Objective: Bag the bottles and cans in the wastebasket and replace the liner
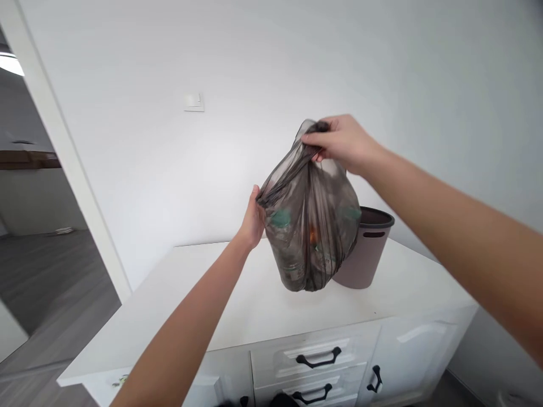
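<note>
A thin, see-through dark bag (314, 226) hangs above the white cabinet top. Crumpled clear items with green and orange parts show through its plastic. My right hand (339, 141) pinches the gathered upper edge of the bag. At the bag's left upper corner, my left hand (253, 221) grips the plastic, its fingers partly hidden behind it. Behind the bag on the right, a mauve-brown bin (368, 254) with a dark rim stands upright, partly covered by the bag.
The white cabinet (178, 294) has drawers and doors with black handles. A light switch (194, 102) is on the pale wall behind. At the left, a doorway frame (63, 141) borders a room with grey flooring.
</note>
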Available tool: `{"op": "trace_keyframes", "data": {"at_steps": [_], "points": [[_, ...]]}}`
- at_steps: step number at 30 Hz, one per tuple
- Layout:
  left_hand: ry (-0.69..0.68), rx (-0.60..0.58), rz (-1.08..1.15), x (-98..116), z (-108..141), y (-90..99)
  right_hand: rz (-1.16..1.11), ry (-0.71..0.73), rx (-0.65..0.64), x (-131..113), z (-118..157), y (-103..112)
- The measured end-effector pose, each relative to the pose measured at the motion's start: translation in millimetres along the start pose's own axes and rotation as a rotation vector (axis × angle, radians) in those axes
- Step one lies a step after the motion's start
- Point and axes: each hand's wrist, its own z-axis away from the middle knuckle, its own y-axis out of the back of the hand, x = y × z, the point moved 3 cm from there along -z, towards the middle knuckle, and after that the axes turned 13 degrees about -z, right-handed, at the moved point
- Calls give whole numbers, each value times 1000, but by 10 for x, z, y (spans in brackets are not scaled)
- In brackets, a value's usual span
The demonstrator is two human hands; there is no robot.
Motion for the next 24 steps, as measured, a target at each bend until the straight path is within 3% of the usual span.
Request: {"op": "trace_keyframes", "data": {"at_steps": [2,5,8,11,14,16,19,24], "points": [[-59,-14,-35,297,272,201,-77,-35,-37,267,44,-332],[-90,-23,-242,620,614,342,-138,-136,-62,665,177,-818],[-13,71,-563,706,760,494,-173,-240,-55,935,326,-1214],[72,183,-988,651,769,763,-223,-318,-23,1013,424,-1445],[93,241,-1283,590,743,1075,-299,-376,-9,975,474,-1508],[86,252,-1305,569,737,1258,-337,-397,-1,952,504,-1477],[100,256,-1148,535,749,1456,-358,-421,54,973,563,-1373],[129,298,-894,420,808,1617,-389,-510,182,1077,729,-1183]]}}
